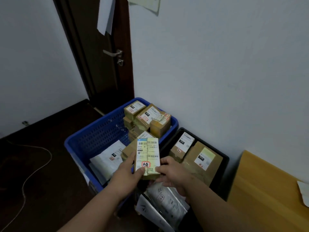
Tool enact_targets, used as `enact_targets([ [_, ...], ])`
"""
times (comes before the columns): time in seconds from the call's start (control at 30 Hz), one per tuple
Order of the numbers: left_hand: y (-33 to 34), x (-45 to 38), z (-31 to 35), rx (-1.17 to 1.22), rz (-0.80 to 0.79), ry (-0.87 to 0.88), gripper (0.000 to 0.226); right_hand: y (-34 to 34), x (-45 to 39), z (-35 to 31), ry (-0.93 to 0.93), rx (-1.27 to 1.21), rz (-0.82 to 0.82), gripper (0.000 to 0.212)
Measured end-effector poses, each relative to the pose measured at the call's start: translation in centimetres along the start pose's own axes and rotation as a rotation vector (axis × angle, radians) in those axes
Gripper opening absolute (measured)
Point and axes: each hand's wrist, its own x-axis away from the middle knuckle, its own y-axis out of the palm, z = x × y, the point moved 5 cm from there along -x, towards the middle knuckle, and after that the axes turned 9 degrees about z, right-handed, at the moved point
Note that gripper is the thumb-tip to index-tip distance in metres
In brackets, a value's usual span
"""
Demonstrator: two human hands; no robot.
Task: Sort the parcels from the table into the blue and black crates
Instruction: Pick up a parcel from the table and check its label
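I hold a small cardboard parcel (148, 158) with a white shipping label and a red stamp, above the gap between the two crates. My left hand (128, 171) grips its left side and my right hand (172, 171) grips its right side. The blue crate (93, 136) stands on the floor to the left, with stacked brown boxes (147, 118) at its far end and a white mailer bag (108, 158) at its near end. The black crate (224, 158) sits to the right against the wall, with two brown boxes (200, 159) inside and grey plastic mailers (167, 201) at its near end.
A yellow table (267, 190) juts in at the lower right with a scrap of paper (304, 191) on it. A dark door (103, 52) stands behind the blue crate. A thin cable (33, 169) trails over the dark floor on the left.
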Motion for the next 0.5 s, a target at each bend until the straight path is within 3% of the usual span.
enact_targets([
  [0.27,-8.5,-6.5,-7.0,0.018,-0.041,-0.112,0.075,10.7,-6.1,-5.3,0.064,0.056,-0.084,0.028],
  [0.5,-16.9,-13.4,-12.0,-0.023,-0.120,-0.123,0.082,20.9,-11.1,-9.3,0.098,-0.035,-0.082,0.036],
])
